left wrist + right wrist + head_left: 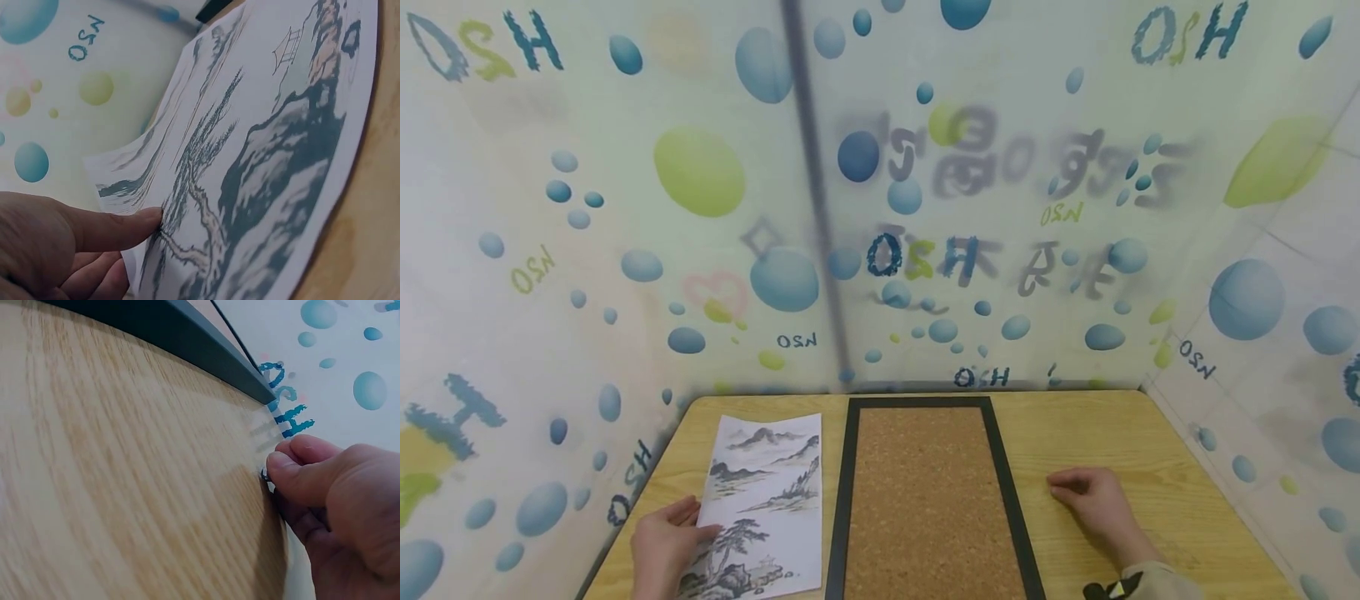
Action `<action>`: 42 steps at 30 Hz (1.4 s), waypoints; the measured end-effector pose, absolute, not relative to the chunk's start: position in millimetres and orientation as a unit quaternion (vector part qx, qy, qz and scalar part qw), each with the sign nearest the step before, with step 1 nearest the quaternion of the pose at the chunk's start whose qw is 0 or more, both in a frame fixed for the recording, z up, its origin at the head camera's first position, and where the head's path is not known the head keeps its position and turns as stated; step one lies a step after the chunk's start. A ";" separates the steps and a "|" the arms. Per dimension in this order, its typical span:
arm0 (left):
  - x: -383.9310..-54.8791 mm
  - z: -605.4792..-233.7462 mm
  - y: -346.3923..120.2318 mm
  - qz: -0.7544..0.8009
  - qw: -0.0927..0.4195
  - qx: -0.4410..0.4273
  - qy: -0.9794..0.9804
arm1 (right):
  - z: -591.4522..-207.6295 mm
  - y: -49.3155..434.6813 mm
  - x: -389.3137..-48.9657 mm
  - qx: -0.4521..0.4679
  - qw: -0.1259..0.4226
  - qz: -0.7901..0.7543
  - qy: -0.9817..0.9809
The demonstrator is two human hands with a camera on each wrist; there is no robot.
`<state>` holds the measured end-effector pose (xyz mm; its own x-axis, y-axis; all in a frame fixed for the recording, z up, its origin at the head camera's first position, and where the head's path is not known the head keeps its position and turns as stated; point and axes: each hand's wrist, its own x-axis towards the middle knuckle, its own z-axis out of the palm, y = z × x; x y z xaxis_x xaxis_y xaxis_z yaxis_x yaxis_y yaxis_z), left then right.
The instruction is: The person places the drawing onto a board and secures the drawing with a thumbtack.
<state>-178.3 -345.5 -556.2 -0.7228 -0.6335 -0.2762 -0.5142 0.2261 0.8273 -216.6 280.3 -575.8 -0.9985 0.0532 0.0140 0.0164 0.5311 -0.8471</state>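
Note:
A sheet of paper with an ink landscape painting point(771, 492) lies at the left of the table, its pines and rocks toward me. My left hand point(666, 537) pinches its left edge, thumb on top point(125, 228); in the left wrist view the paper bows upward near that thumb. Right of the paper lies a cork board point(928, 500) in a black frame. Beyond the board's right side, my right hand point(1093, 500) is low over the table, thumb and fingers together. At those fingertips the right wrist view shows a small dark object point(265, 475), mostly hidden, its kind unclear.
The wooden table point(1075, 425) carries the board and the paper. Whitish curtains point(1015, 350) printed with bubbles and H2O lettering surround it at the back and both sides. A dark pole-like stripe point(816, 192) shows behind the back curtain.

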 end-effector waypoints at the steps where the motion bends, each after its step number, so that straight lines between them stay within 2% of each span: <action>1: -178.7 -556.8 -345.8 -0.501 0.060 0.369 -0.781 | -575.5 279.9 -217.0 -0.018 0.020 0.480 -0.877; 14: -180.8 -557.9 -351.4 -0.494 0.048 0.369 -0.786 | -573.9 279.3 -218.9 0.007 0.047 0.408 -0.912; 28: -176.5 -551.6 -346.1 -0.455 0.055 0.365 -0.810 | -570.8 285.7 -219.3 0.017 0.030 0.388 -0.921; 35: -176.6 -550.8 -346.4 -0.451 0.046 0.366 -0.813 | -569.6 286.6 -219.1 0.024 0.033 0.379 -0.924; 42: -177.9 -549.5 -348.2 -0.468 0.013 0.367 -0.804 | -567.3 286.2 -218.4 0.004 0.036 0.392 -0.919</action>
<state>-177.9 -348.2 -549.5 -0.7305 -0.6022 -0.3221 -0.5772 0.2924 0.7624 -218.4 286.2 -567.3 -0.9974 0.0204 0.0693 -0.0359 0.6924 -0.7207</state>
